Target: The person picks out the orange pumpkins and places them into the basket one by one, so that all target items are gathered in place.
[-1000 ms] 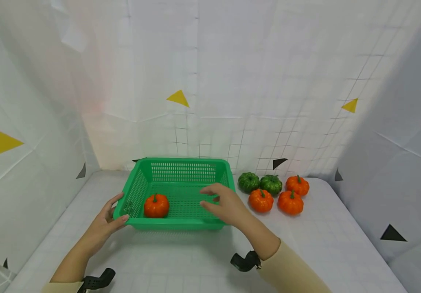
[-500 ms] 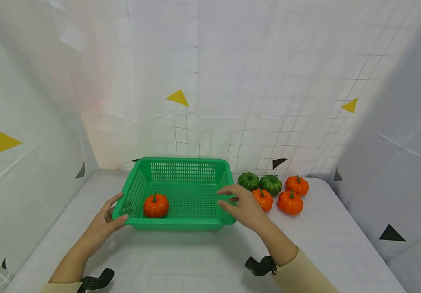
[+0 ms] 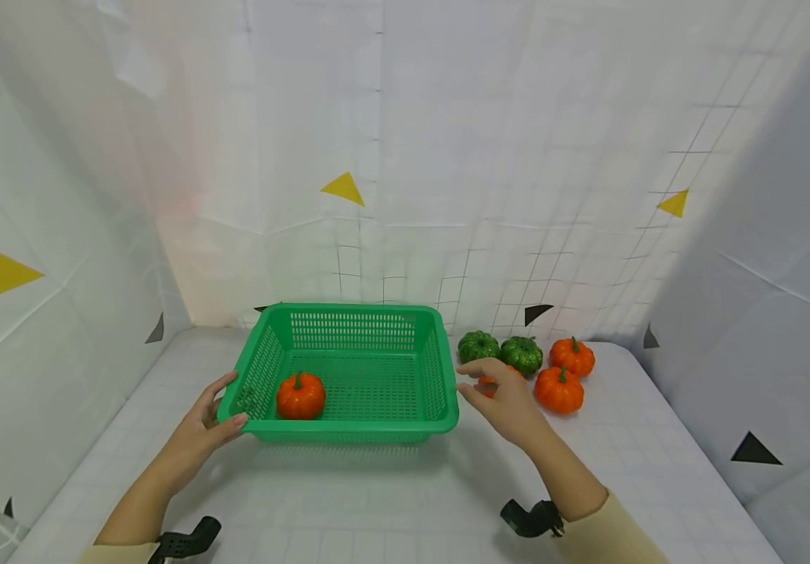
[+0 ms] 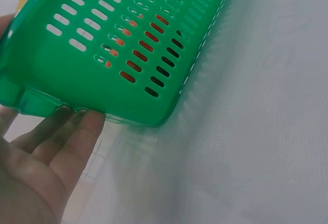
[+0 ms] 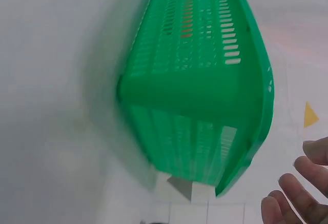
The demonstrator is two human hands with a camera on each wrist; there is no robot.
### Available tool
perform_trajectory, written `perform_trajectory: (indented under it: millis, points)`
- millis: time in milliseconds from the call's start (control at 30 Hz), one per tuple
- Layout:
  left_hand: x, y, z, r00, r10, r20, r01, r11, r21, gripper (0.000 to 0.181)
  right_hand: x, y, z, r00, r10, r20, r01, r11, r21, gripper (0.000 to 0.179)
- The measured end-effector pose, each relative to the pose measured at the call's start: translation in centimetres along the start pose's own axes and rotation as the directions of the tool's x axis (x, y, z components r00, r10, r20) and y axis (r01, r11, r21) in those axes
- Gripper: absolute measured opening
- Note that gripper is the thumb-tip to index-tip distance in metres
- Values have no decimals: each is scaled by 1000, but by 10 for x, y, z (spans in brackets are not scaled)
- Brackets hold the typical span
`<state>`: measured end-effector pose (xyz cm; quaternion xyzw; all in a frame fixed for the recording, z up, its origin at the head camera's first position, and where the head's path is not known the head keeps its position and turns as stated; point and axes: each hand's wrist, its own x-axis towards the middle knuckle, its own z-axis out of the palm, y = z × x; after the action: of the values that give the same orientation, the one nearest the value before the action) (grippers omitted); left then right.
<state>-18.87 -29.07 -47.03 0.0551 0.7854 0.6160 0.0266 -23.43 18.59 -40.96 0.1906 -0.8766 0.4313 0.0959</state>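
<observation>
Green basket (image 3: 338,427) gripped by left hand (image 3: 197,442), loosely spread right hand (image 3: 507,401) partly hiding orange pumpkin (image 3: 515,371) near green pumpkins (image 3: 522,355)

The rectangular green plastic basket (image 3: 348,428) sits upright, its walls slotted. Inside, towards the near left corner, 1 glossy orange pumpkin (image 3: 301,396) stands stem up. Right of the basket, 2 green pumpkins (image 3: 522,356) and 3 orange pumpkins (image 3: 559,390) cluster together, 1 orange partly hidden.

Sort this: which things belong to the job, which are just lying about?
In the job, likely:
left hand
right hand
green basket
pumpkin in the basket
half-hidden orange pumpkin

Lying about, seemingly:
two green pumpkins
two rightmost orange pumpkins
yellow wall triangles
</observation>
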Motion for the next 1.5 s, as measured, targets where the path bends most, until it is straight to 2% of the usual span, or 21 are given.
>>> perform_trajectory:
  millis: [233,600,967,1200,1500]
  points:
    - [-2,1,0,1000,4,1,-4,1000,1,81,-8,21,-7,999,15,-42,-16,1000,-11,21]
    - [-2,1,1,1000,-2,-3,2,1000,6,81,-15,50,-17,984,170,-50,-172,985,-31,26]
    - [-2,1,-1,1000,-12,-4,12,1000,-13,82,-17,77,-26,979,185,-90,-190,980,-55,29]
    - [-1,0,-1,1000,-11,-2,11,1000,-16,82,-12,90,-30,962,252,-102,-258,965,-52,33]
    - [0,0,0,1000,-5,-8,5,1000,7,81,-6,108,-29,950,288,-117,-298,952,-72,40]
